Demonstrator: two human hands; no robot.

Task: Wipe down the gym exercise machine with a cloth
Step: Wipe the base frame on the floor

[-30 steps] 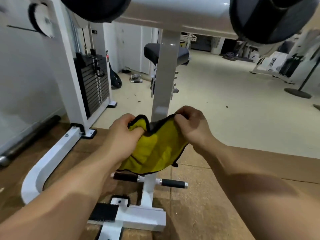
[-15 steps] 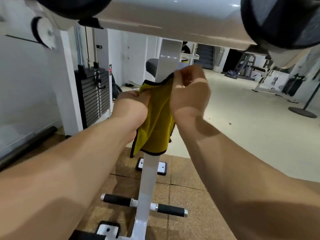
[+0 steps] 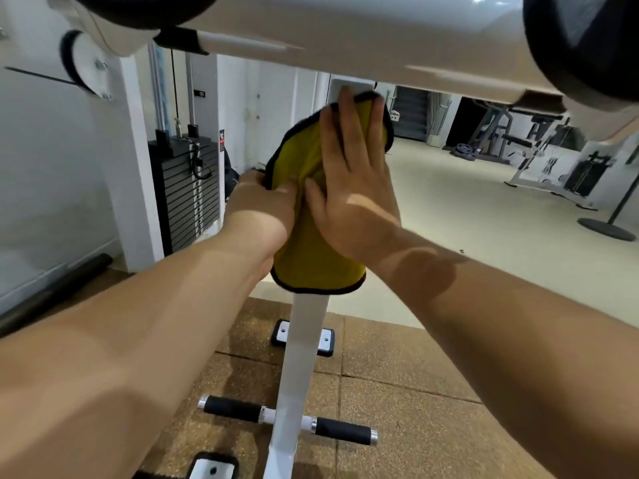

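Observation:
A yellow cloth [image 3: 311, 250] with a black hem is wrapped around the white upright post [image 3: 297, 368] of the gym machine, just under its white crossbeam [image 3: 363, 39]. My right hand [image 3: 356, 178] lies flat on the cloth with straight fingers, fingertips reaching the top of the post. My left hand [image 3: 262, 205] grips the cloth's left side, thumb over the fabric; its fingers are hidden behind the post. The post behind the cloth is hidden.
Black foam foot pegs [image 3: 287, 418] stick out low on the post. A black weight stack [image 3: 186, 188] stands in the white frame to the left. Black pads [image 3: 584, 39] hang overhead. Rubber tiles [image 3: 397, 409] lie below; other machines [image 3: 539, 157] stand far right.
Both hands rose with the cloth from low on the post to its top. My right hand went from pinching the cloth's edge to pressing flat on it.

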